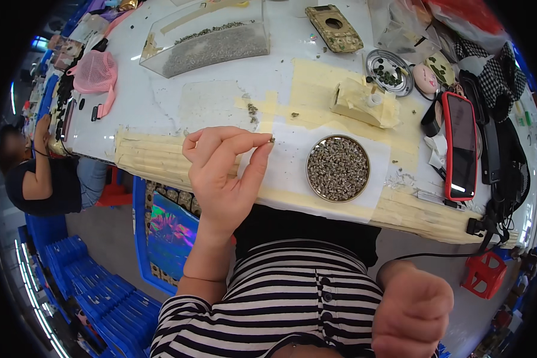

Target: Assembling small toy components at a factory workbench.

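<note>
Thumb and forefinger of my left hand point(224, 173) are pinched on a tiny dark metal part point(272, 140), held above the table near the white paper point(283, 179). To the right of that hand, a round tin point(308, 173) on the paper is filled with small silvery metal parts point(339, 167). My right hand point(414, 310) is closed in a fist near my body at the lower right, away from the table; whatever its fingers may hold is hidden. Beyond the paper sits a tape-covered block point(364, 104) with a white round piece on it.
A clear bin point(155, 59) of small parts stands at the back, with a camouflage toy tank hull point(335, 28) right of it. A red-cased phone point(461, 146) and a dish point(390, 53) of green pieces lie right. Another person point(42, 185) sits at left.
</note>
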Tool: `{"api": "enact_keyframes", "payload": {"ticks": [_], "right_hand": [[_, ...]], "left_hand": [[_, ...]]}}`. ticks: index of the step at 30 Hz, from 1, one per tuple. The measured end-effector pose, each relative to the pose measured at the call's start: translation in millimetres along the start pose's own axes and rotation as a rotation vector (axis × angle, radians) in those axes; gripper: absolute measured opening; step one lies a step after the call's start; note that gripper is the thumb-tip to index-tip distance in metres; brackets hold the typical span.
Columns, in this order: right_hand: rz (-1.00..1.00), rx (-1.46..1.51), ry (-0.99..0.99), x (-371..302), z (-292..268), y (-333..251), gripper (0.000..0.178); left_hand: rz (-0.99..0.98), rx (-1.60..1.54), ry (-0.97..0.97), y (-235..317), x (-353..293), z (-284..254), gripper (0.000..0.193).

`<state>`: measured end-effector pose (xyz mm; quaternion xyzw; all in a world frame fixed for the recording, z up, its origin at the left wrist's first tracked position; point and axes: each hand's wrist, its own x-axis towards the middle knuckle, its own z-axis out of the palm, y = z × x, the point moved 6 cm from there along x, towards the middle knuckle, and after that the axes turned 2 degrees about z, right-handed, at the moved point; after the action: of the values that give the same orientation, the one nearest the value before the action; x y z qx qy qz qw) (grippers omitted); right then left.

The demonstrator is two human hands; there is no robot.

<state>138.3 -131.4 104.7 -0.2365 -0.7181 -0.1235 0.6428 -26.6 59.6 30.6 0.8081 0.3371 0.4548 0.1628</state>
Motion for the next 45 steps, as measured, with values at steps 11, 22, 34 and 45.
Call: {"api": "enact_keyframes", "payload": {"ticks": [11, 22, 34, 45], "right_hand": [[-0.136, 0.137, 0.201, -10.3, 17.8, 6.9, 0.051], [-0.08, 0.064, 0.302, -15.5, 14.8, 5.5, 0.054], [-0.044, 0.038, -0.042, -24.2, 37.7, 22.8, 0.044], [0.508, -0.319, -0.377, -20.3, 27.1, 70.2, 0.03]], "left_hand": [[-0.056, 0.134, -0.017, -10.0, 6.9, -0.6, 0.011], [-0.04, 0.126, -0.025, -6.6, 8.3, 2.5, 0.011], [-0.024, 0.102, -0.022, -4.9, 7.0, 0.8, 0.014], [0.141, -0.271, -0.21, 50.2, 10.9, 3.6, 0.021]]}}
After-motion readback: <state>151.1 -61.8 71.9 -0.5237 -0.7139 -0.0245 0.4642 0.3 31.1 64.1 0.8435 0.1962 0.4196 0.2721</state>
